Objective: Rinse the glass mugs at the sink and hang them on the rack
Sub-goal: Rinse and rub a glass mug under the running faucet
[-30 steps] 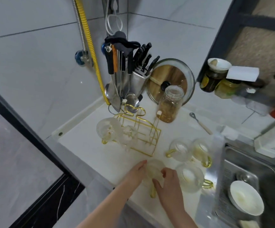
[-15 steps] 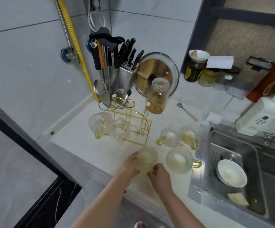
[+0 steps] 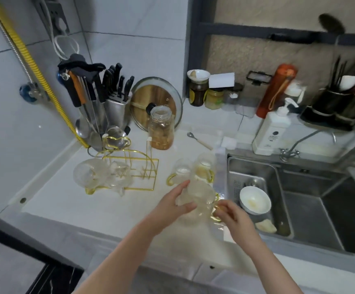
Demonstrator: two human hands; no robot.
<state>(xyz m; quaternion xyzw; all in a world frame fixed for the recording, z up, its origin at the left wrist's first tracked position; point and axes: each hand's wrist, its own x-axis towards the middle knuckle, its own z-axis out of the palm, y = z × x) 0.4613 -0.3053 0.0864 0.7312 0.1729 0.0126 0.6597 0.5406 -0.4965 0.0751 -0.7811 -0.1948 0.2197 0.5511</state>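
Nearest the camera, both hands hold 1 clear ribbed glass mug with a gold handle (image 3: 197, 200) above the front edge of the white countertop (image 3: 70, 200), just left of the steel sink (image 3: 299, 209). The left hand (image 3: 170, 205) wraps its fingers and thumb round the mug's body, and the right hand (image 3: 234, 215) pinches the gold handle. The mug looks stiff, thin-walled and breakable; wet glass would be slippery, so the handle plus a supporting palm on the body seems the safest hold, and knocking it on the steel rim is the likely risk.

Just behind stand 2 more clear mugs with gold handles (image 3: 193, 169), upright on the counter. To the left, the gold wire rack (image 3: 134, 166) already carries what look like 2 glass mugs (image 3: 96, 174) on its left side; the right-hand pegs appear free.

In the sink lies a white bowl (image 3: 255, 200).

Farther back, a white pump bottle (image 3: 272, 128) bears a small dark round mark and text too small to read; the jar labels by the wall are also illegible
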